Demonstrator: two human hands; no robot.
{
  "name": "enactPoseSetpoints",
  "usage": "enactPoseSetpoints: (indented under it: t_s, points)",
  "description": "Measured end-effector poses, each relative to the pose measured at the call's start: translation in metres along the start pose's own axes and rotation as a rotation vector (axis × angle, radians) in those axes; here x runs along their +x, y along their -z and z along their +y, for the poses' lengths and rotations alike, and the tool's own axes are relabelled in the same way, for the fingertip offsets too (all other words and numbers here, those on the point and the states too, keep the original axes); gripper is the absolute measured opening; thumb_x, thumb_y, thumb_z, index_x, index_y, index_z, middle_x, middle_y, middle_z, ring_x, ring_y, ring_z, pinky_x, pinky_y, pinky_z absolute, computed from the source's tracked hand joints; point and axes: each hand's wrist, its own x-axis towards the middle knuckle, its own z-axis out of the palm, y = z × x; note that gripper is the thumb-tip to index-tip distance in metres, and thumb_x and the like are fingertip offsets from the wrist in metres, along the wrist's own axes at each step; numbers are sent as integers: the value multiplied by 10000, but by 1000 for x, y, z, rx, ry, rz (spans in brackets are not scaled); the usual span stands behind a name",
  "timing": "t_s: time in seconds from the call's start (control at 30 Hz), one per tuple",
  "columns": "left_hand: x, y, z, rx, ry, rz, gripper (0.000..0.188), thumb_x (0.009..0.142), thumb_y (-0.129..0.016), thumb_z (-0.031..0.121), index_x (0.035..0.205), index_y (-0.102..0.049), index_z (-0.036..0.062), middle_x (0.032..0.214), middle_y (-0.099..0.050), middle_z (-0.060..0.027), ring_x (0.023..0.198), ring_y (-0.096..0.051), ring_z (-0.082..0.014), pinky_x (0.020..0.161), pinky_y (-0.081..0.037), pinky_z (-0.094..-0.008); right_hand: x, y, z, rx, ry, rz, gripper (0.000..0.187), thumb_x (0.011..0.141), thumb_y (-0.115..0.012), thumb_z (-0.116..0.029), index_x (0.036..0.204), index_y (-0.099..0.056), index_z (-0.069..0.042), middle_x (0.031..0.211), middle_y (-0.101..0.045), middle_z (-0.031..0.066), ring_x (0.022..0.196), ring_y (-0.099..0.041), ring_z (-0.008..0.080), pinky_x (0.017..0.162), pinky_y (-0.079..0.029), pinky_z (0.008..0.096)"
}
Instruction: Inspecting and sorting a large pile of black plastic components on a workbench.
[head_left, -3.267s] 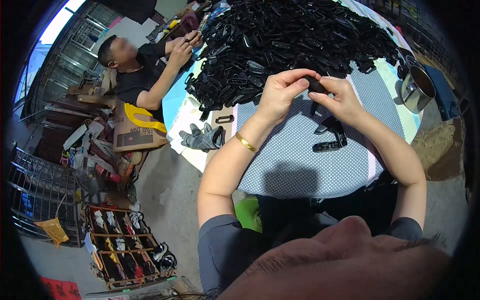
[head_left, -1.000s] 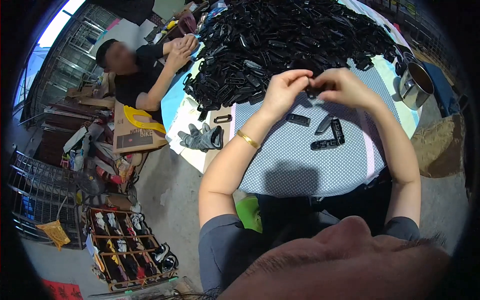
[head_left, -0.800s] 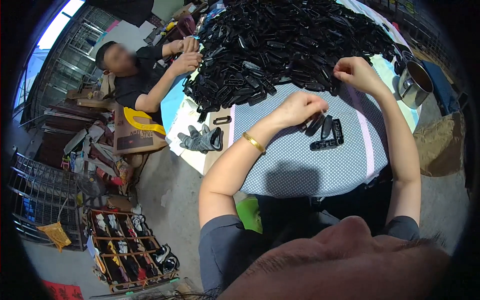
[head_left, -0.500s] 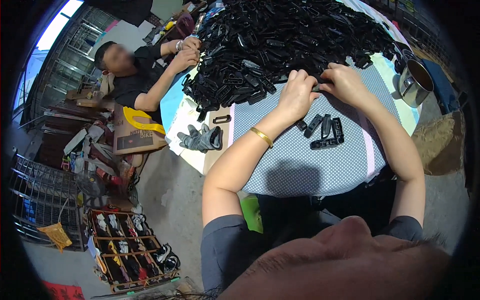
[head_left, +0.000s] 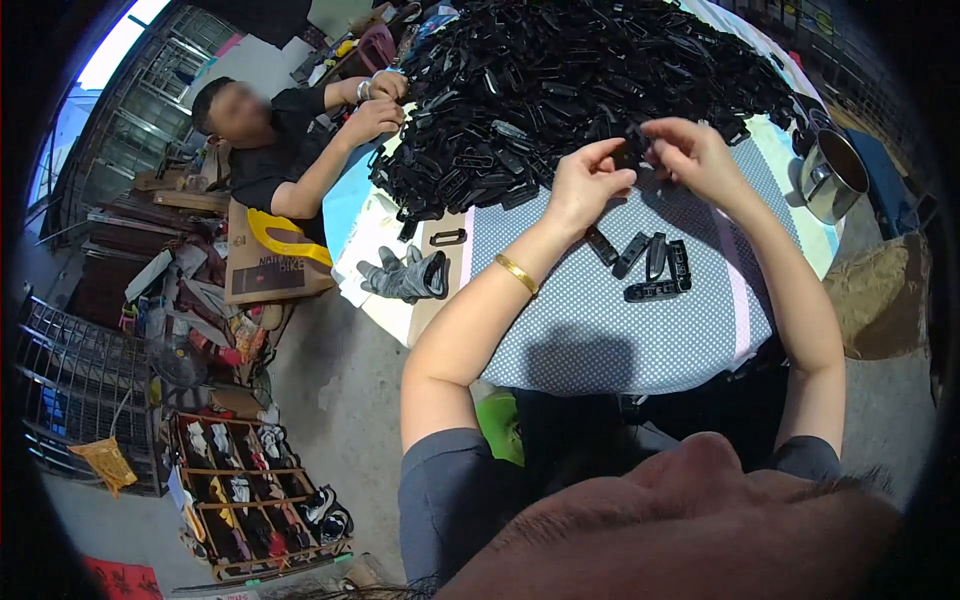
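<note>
Above the near edge of a heap of black plastic parts (head_left: 560,90), my two hands are close together. A small dark plastic part (head_left: 638,150), blurred, is between them. My right hand (head_left: 700,165) pinches it with curled fingers. My left hand (head_left: 585,190) has thumb and forefinger spread beside the part; whether they touch it is hard to see. Nearer me on the dotted cloth lie several loose black parts (head_left: 655,258), a few of them side by side. Another black part (head_left: 601,245) rests just below my left wrist.
A dotted cloth (head_left: 590,340) covers the table. Grey gloves (head_left: 405,275) and a black frame (head_left: 448,237) lie to the left, a metal pot (head_left: 833,175) stands at right. Across the left side, another person (head_left: 290,140) works at the heap. A shoe rack (head_left: 250,490) stands on the floor.
My hands have moved apart slightly; the left thumb and forefinger have spread. A dark part now shows between the hands, and more of the part below my left wrist is visible.
</note>
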Motion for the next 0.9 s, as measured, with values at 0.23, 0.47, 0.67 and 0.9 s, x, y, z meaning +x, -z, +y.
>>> enactPoseSetpoints:
  t_s: [0.23, 0.47, 0.67, 0.9]
  points:
    - [-5, -2, 16, -339, 22, 69, 290, 792, -570, -12, 1079, -537, -33, 870, -604, -67, 747, -613, -126, 625, -531, -207, -4, -12, -4, 142, -117, -107, 225, 878, -471, -111, 1040, -570, 10, 729, -595, 17, 566, -559, 73, 488, -452, 200]
    - [-6, -1, 10, -278, -32, 92, 244, 808, -576, 36, 1045, -577, -23, 915, -622, -81, 753, -603, -122, 680, -503, -226, -3, -18, 5, 45, 57, -53, 200, 842, -525, -75, 1006, -569, 30, 866, -562, 48, 614, -566, 86, 514, -452, 201]
    - [-6, 1, 15, -410, -89, 74, 243, 843, -540, 57, 1071, -565, -26, 954, -617, -89, 837, -584, -128, 763, -470, -233, -8, -26, 1, 35, 0, 18, 262, 775, -645, -138, 971, -559, 15, 769, -579, 43, 563, -531, 80, 515, -439, 227]
    - [-8, 12, 18, -293, -197, -85, 234, 864, -519, 75, 1069, -561, -31, 994, -608, -103, 889, -578, -145, 817, -454, -246, -17, -23, -18, 9, 5, -93, 250, 786, -635, -174, 917, -614, 37, 644, -580, 24, 578, -535, 69, 514, -431, 217]
